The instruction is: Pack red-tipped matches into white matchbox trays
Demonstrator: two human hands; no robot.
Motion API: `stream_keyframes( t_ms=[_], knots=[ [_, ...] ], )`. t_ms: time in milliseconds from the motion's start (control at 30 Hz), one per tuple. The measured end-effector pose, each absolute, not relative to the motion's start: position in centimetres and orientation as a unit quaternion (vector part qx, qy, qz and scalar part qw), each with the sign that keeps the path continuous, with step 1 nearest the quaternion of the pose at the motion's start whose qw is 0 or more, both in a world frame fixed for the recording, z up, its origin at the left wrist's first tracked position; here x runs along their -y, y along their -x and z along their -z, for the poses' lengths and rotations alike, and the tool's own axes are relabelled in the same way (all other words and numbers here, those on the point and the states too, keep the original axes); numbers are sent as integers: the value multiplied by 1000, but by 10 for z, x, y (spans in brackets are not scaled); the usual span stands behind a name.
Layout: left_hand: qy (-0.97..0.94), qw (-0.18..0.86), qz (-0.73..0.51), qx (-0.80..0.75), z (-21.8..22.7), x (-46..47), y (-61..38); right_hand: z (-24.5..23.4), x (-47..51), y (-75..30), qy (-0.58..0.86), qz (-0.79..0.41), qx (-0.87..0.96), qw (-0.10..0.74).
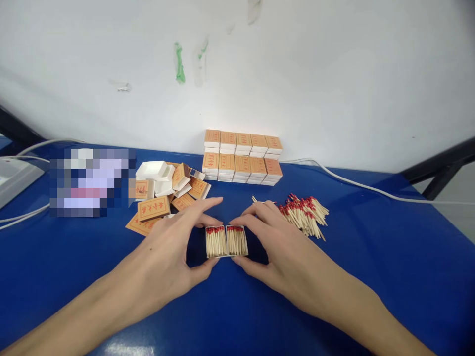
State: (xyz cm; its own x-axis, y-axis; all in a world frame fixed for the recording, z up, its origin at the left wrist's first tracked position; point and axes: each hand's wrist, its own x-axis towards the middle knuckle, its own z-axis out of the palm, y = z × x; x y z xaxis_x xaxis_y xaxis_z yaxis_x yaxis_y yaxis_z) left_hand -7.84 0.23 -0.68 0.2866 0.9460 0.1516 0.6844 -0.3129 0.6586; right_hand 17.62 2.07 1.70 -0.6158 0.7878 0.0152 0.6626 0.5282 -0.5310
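Observation:
Two open white trays filled with red-tipped matches lie side by side on the blue table: the left tray (215, 241) and the right tray (237, 240). My left hand (166, 252) pinches the left tray between thumb and fingers. My right hand (276, 247) grips the right tray the same way, thumb at the near end and fingers at the far end. The two trays touch each other. A loose heap of matches (304, 215) lies just beyond my right hand.
A heap of orange matchbox sleeves and empty white trays (166, 190) lies at the left. Two rows of stacked closed matchboxes (242, 157) stand against the white wall. A white cable (356, 185) runs along the right. A blurred patch (91, 182) covers something at the far left.

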Motion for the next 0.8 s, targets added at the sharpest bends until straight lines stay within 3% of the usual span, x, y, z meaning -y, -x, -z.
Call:
stream_keyframes(
  t_ms=[800],
  knots=[
    [-774,246,-262,-521,15,0,79,-12,-25,-176,407,-223,876,133]
  ],
)
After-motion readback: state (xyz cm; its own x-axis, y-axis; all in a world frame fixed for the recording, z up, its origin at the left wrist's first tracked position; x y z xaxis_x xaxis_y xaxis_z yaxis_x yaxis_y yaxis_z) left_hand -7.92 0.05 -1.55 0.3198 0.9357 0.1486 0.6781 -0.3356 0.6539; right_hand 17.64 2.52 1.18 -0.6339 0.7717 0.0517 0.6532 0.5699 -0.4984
